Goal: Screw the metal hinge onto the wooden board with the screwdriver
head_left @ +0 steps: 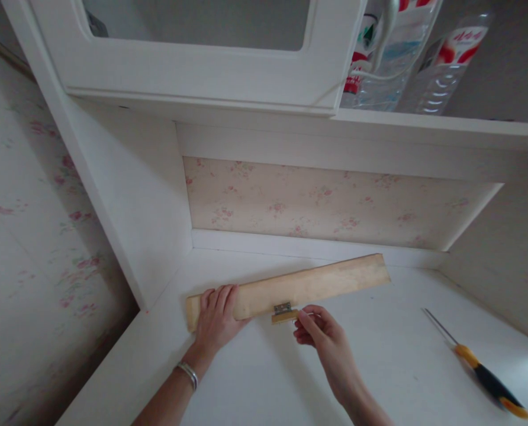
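Note:
A long pale wooden board (317, 283) lies flat on the white desk top (401, 355), slanting up to the right. A small metal hinge (282, 308) sits at its near edge, joined to a small wooden piece (282, 318). My left hand (217, 319) lies flat on the board's left end, fingers stretched out, a bracelet on the wrist. My right hand (317, 328) is pinched beside the small wooden piece, its fingertips at the piece's right end. What the pinch holds is too small to name.
A screwdriver (477, 364) with a yellow and black handle lies at the right on the desk. Above, a white cupboard door (193, 59) hangs, and plastic bottles (392, 53) stand on the shelf. Floral wallpaper (326, 201) backs the niche.

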`<action>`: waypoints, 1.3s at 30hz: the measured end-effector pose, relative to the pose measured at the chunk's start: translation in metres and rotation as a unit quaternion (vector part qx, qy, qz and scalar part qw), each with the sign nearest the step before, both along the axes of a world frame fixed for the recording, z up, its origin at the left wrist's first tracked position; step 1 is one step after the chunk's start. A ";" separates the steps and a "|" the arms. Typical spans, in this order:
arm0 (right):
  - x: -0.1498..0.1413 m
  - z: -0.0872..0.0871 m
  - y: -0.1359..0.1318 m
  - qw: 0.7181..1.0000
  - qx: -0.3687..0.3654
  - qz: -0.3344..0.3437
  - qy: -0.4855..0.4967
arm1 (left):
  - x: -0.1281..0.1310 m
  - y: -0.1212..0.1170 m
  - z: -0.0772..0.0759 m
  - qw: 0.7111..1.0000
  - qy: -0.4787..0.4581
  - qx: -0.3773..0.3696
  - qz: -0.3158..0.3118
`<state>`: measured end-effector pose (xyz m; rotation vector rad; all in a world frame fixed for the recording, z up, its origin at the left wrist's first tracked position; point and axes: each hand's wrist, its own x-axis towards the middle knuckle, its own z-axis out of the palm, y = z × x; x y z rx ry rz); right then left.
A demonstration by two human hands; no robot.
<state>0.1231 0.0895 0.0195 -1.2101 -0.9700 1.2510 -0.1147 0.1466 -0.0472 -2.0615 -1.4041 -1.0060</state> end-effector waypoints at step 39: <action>0.005 -0.013 -0.014 1.000 0.007 0.000 -0.005 | 0.000 0.000 0.000 1.000 0.000 0.008 -0.003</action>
